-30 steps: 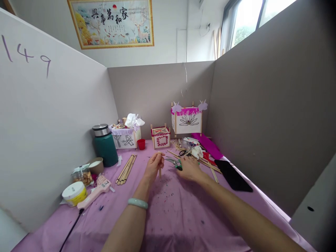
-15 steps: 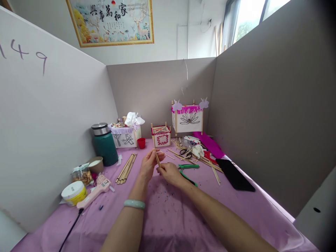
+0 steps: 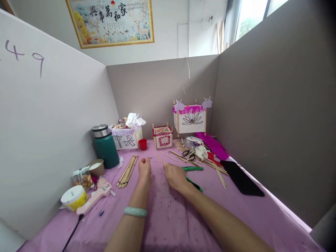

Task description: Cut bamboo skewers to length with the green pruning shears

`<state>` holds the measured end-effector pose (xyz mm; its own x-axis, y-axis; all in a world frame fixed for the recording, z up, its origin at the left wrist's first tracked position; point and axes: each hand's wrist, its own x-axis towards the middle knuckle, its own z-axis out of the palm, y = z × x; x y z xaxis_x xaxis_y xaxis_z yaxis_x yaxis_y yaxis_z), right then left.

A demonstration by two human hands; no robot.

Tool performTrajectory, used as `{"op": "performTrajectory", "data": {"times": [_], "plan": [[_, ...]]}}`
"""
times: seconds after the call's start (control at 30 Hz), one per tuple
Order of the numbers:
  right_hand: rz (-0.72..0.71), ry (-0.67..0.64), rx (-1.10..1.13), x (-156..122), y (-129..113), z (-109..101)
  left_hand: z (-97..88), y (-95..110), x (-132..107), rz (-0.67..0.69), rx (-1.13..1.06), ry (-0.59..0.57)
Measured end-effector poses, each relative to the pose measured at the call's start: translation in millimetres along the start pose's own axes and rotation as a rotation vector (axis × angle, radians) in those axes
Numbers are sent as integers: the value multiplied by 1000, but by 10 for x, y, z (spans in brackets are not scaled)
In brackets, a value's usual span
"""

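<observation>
L hand [image 3: 144,168] sits curled, fingers together, while R hand [image 3: 174,176] pinches thin wood stick [image 3: 160,160] between fingertips, green-handled snips [image 3: 192,168] just beside.

A lilac-cloth table [image 3: 168,224] holds bamboo sticks [image 3: 127,171], a glue gun [image 3: 96,197], green scissors [image 3: 192,168].

We are curling our left hand [image 3: 144,168] loosely above the pink-covered desk [image 3: 162,227], showing nothing in its grip, with a jade bangle [image 3: 135,211] sitting on that forearm. Our right hand [image 3: 175,176] is touching the end of a thin wooden stick [image 3: 161,161], while green-handled scissors [image 3: 192,168] are lying just beside it and a bundle of wooden sticks [image 3: 127,171] is lying left of both hands.
</observation>
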<state>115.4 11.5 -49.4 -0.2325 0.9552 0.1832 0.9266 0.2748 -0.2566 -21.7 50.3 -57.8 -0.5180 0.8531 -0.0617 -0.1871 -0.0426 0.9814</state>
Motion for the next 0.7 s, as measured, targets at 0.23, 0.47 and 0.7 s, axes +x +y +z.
{"op": "performTrajectory", "data": {"times": [0.23, 0.47, 0.7], "plan": [[-131, -52, 570, 258, -24, 57, 8, 116, -170, -208, -197, -564], [-299, -282, 395, 489, 203, -75, -46, 97, -100, -154, -201, -414], [128, -34, 32, 908, 531, -76, -29, 66, -141, -85, 33, -470]]}}
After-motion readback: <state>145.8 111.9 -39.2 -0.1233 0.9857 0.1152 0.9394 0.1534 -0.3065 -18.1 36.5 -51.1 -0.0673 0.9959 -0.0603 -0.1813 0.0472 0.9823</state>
